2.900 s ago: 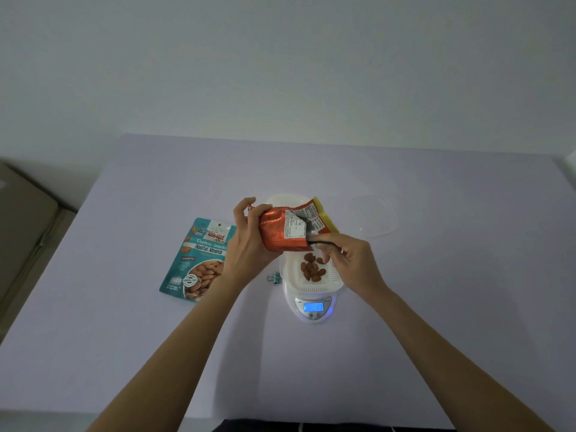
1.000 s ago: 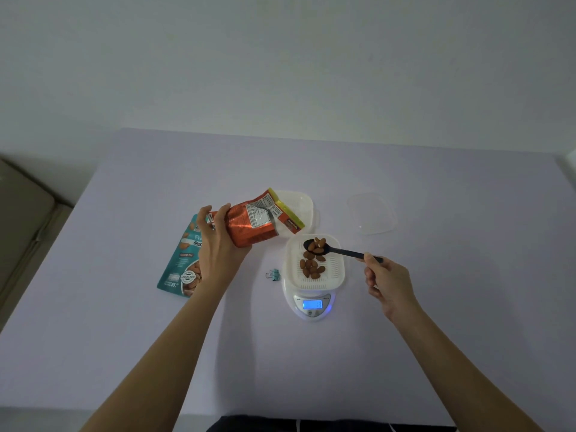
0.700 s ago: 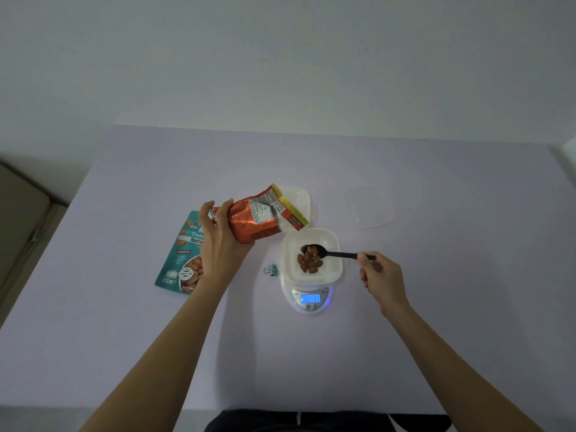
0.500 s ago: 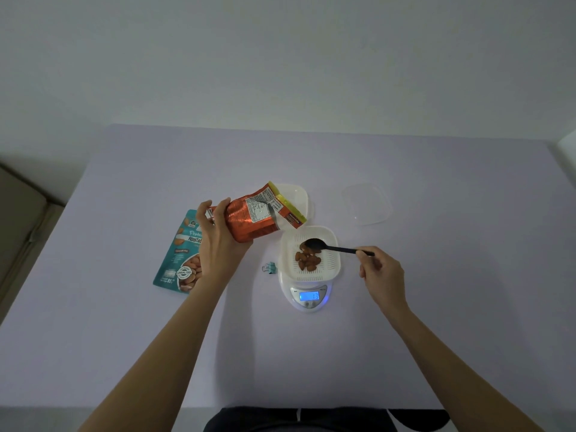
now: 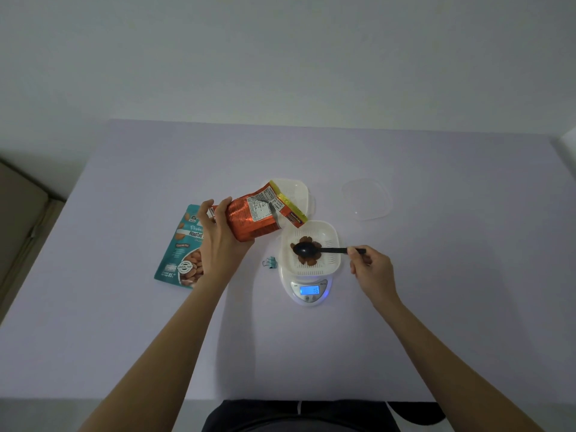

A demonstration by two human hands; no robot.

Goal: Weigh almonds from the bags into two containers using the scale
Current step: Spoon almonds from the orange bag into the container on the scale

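My left hand (image 5: 219,241) grips an orange foil almond bag (image 5: 255,218), tilted with its open mouth toward the scale. My right hand (image 5: 371,268) pinches the handle of a black spoon (image 5: 307,250), whose bowl hangs turned over above a pile of almonds (image 5: 308,260). The almonds lie in a white container (image 5: 330,236) standing on the white scale (image 5: 308,291), whose blue display is lit. A second white container (image 5: 300,190) sits behind the orange bag, partly hidden. A teal almond bag (image 5: 180,244) lies flat on the table, left of my left hand.
A clear lid (image 5: 366,199) lies at the back right of the scale. A small teal binder clip (image 5: 270,262) rests just left of the scale. The lilac table (image 5: 436,307) ends at a pale wall behind; a brown surface (image 5: 18,213) stands off to the left.
The spoon came out of the orange bag carrying almonds, moved over the container on the scale and tipped them in. My left hand drew the bag back to the left.
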